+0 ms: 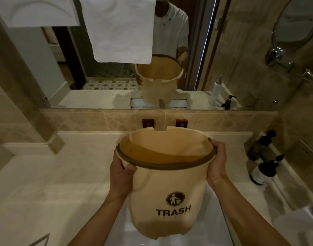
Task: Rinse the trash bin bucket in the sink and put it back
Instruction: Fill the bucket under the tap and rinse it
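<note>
A cream trash bin bucket (162, 189) with a dark rim band and the word TRASH printed on its side hangs in the air above the white sink (120, 226). It tilts slightly away from me, mouth up, and its inside looks bare. My left hand (121, 173) grips the rim on the left, thumb over the band. My right hand (217, 161) holds the rim on the right. The bucket hides the tap and most of the basin.
A pale stone counter (54, 183) runs on both sides of the sink. Dark pump bottles (262, 144) stand at the right by the wall. Two red-brown wall plates (148, 123) sit on the tiled backsplash. Above are a mirror (116, 77) and hanging white towels (120, 29).
</note>
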The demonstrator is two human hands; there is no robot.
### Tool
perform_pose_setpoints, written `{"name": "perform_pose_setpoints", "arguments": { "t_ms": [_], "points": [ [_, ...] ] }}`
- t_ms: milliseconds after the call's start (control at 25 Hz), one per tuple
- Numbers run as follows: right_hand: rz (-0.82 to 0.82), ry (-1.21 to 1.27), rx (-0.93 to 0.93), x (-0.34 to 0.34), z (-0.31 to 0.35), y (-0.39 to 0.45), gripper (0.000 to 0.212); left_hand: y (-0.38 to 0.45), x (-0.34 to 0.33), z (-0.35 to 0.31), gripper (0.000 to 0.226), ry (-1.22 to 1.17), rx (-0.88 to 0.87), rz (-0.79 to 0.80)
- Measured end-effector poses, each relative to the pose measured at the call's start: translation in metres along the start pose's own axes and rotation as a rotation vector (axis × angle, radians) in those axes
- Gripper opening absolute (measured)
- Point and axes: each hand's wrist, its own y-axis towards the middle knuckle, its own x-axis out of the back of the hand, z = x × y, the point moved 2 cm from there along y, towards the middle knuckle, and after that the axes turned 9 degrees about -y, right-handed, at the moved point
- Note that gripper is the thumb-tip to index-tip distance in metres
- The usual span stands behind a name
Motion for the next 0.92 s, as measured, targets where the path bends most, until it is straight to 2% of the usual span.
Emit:
{"name": "perform_pose_setpoints", "arguments": {
  "t_ms": [200,440,640,720,920],
  "points": [
    [-0.035,0.018,-0.028,0.004,-0.006,-0.001,0.042,0.004,-0.004,0.005,0.091,0.046,0.072,0.087],
    [0.014,-0.021,-0.077,-0.003,-0.022,-0.006,0.045,-0.005,0.017,0.005,0.117,0.072,0.048,0.013],
    [-0.085,-0.040,-0.027,0.015,-0.012,0.001,0.040,-0.006,-0.007,0.004,0.092,0.064,0.074,0.110],
    [-0.080,-0.050,-0.031,0.017,-0.017,0.002,0.038,-0.017,-0.003,0.004,0.091,0.062,0.075,0.114],
    [0.001,-0.041,-0.063,0.005,-0.023,-0.003,0.041,-0.024,0.014,0.001,0.113,-0.002,0.080,0.002]
  ]
}}
